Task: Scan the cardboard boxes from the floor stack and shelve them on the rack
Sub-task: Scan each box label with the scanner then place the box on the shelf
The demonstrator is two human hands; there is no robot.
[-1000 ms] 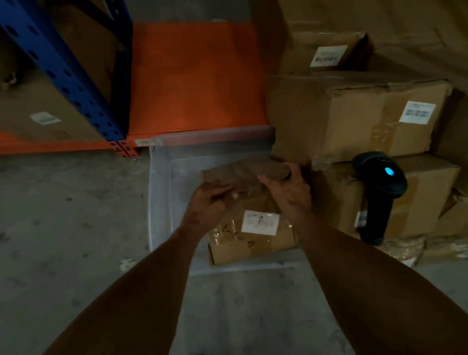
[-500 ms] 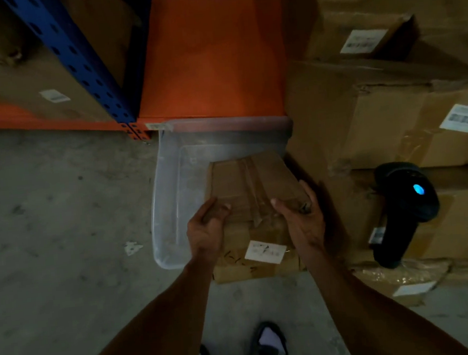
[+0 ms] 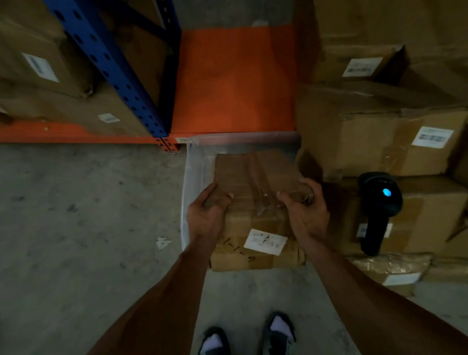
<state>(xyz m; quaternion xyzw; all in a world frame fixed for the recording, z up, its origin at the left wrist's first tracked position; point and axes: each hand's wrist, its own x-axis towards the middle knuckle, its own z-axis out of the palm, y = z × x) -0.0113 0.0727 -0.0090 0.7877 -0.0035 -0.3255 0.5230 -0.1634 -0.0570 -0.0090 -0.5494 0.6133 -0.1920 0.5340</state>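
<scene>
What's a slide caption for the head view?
Both hands, left hand and right hand, grip a taped cardboard box over a clear bin.

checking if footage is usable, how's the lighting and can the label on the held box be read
Head view: dim and underexposed, corners dark; wide-angle bend in the blue rack upright; label on the held cardboard box is blurred, unreadable; scanner light glows blue.

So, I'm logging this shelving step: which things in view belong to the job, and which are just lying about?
Job:
taped brown cardboard box with white label, gripped by left hand and right hand
black handheld barcode scanner
stacked cardboard boxes
blue-and-orange metal rack

Lying about:
clear plastic bin
white scrap on floor
</scene>
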